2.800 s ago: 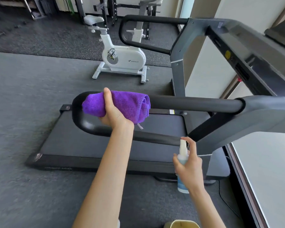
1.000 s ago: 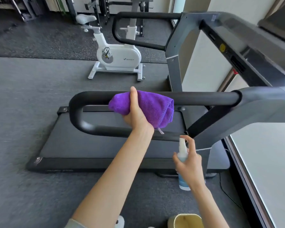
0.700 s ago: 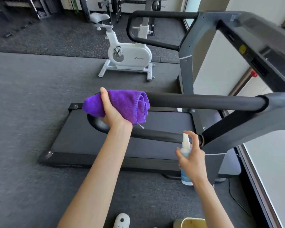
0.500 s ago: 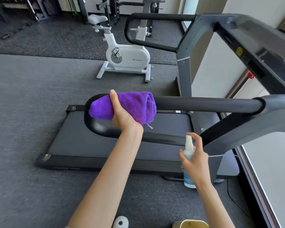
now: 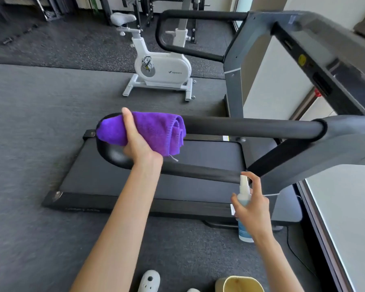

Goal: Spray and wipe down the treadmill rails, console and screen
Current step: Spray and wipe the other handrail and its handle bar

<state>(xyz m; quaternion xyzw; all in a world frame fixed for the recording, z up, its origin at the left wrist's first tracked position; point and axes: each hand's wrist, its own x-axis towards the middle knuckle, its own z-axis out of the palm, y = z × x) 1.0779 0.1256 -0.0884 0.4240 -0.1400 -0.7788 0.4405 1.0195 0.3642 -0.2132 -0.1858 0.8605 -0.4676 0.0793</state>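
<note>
My left hand [image 5: 136, 142] grips a folded purple cloth [image 5: 154, 130] wrapped over the near black treadmill rail [image 5: 251, 127], close to the rail's curved left end. My right hand [image 5: 252, 209] holds a small clear spray bottle [image 5: 243, 230] with a white nozzle, upright, just below the rail's lower bar [image 5: 198, 171]; one finger rests on the nozzle top. The far rail [image 5: 190, 15] loops behind. The grey console [image 5: 325, 60] runs off the right edge. The black treadmill deck [image 5: 156, 178] lies below the rail.
A white exercise bike [image 5: 160, 68] stands on the dark floor beyond the treadmill. A white ledge [image 5: 350, 218] borders the right side. A yellow container [image 5: 238, 284] and a white shoe [image 5: 149, 281] sit at the bottom edge. A black cable [image 5: 293, 247] trails on the floor.
The cloth slid right along the rail a second ago, then back left to the curved end, where it stays. The right hand with the bottle has barely moved.
</note>
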